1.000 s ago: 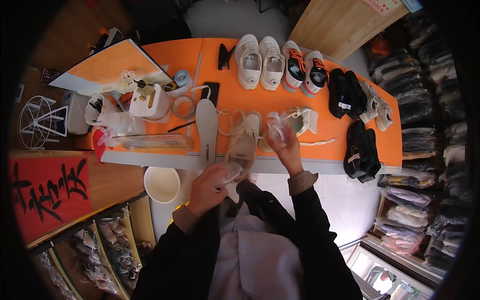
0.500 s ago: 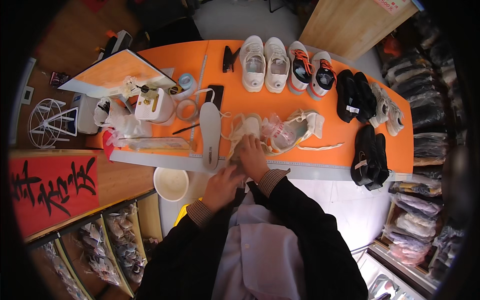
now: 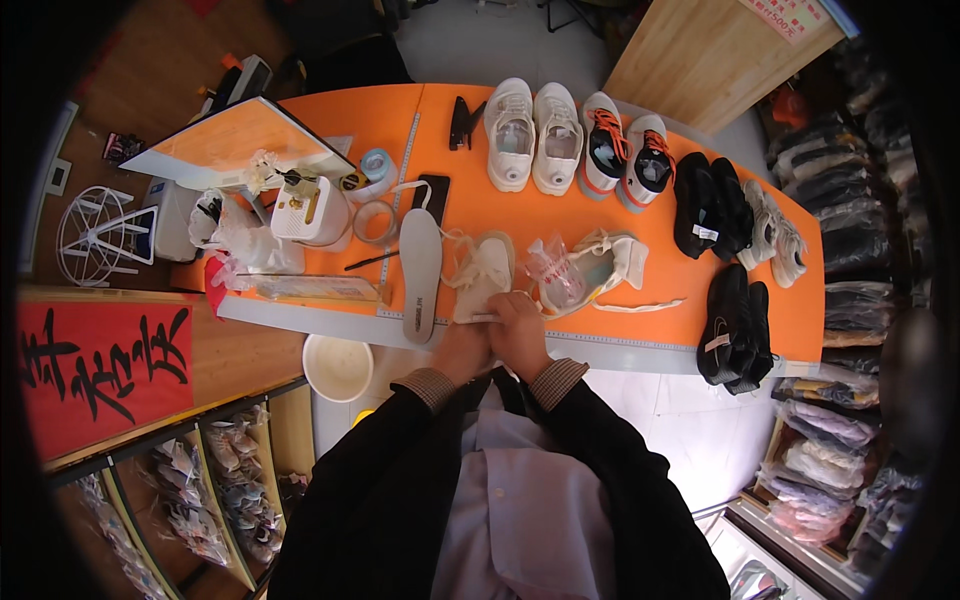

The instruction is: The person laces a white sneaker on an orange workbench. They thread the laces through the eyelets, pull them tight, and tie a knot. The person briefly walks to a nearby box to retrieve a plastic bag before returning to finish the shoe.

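A cream lace-up shoe (image 3: 486, 272) lies at the table's near edge, its toe pointing away from me. My right hand (image 3: 521, 333) is closed on the shoe's near end, its fingers bent over the heel. Close against it, at the same end, is my left hand (image 3: 460, 350); its fingers are hidden, so its hold does not show. On the right lies a second cream shoe (image 3: 622, 262) on its side, laces loose, with a clear plastic packet (image 3: 556, 275) at its opening. A grey insole (image 3: 420, 270) rests left of the shoe in my hands.
White sneakers (image 3: 533, 140), orange-laced sneakers (image 3: 626, 150) and black shoes (image 3: 735, 330) stand on the orange table (image 3: 560, 215). To the left are a tape roll (image 3: 374, 221), a white box (image 3: 310, 215) and a mirror (image 3: 240, 150). A bucket (image 3: 338, 367) sits below the near edge.
My hands have drawn together and slid to the shoe's near end, uncovering its laced front. The shoe's toe now shows more fully. The other shoes have stayed in place.
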Demonstrator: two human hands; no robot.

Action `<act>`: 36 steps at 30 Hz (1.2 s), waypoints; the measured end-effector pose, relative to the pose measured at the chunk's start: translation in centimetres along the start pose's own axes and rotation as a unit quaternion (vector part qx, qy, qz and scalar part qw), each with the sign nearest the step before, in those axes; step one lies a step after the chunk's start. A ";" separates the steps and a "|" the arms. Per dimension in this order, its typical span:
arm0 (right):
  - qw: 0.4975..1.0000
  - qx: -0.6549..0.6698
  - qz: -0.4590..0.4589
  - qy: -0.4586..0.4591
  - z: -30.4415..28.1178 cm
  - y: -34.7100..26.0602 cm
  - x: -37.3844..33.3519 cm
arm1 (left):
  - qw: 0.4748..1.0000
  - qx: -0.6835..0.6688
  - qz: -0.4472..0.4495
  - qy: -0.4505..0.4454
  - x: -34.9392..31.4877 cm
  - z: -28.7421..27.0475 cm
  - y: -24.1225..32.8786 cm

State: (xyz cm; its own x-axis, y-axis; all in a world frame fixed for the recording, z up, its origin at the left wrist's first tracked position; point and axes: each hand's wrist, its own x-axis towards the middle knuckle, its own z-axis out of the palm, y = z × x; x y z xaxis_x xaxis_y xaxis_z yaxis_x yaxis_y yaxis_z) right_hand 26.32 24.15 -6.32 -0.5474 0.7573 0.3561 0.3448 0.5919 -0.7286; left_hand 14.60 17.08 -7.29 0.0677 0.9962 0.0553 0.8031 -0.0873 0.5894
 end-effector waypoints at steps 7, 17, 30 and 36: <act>0.999 -0.047 -0.016 -0.021 0.7 -0.5 -1.4 | 0.995 -0.048 0.072 0.040 -0.5 -0.1 -0.9; 0.956 -0.241 -0.028 -0.163 4.0 -1.9 -0.6 | 0.961 -0.052 -0.262 0.074 -2.2 1.0 -4.9; 0.946 -0.233 -0.040 -0.223 1.3 -1.2 -5.5 | 0.961 -0.101 -0.253 -0.044 -4.3 1.5 -1.4; 0.963 -0.205 -0.065 -0.160 0.9 -3.0 -4.6 | 0.927 -0.283 -0.243 0.044 -3.1 2.1 -3.2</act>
State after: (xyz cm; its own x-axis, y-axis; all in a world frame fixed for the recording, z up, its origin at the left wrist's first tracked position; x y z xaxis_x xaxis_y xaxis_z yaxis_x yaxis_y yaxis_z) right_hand 27.06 18.61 -6.28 -0.7909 0.5843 0.1821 0.4936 0.7849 -0.3747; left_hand 13.07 14.31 -10.98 -0.2895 0.9163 -0.2767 0.2854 0.3586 0.8888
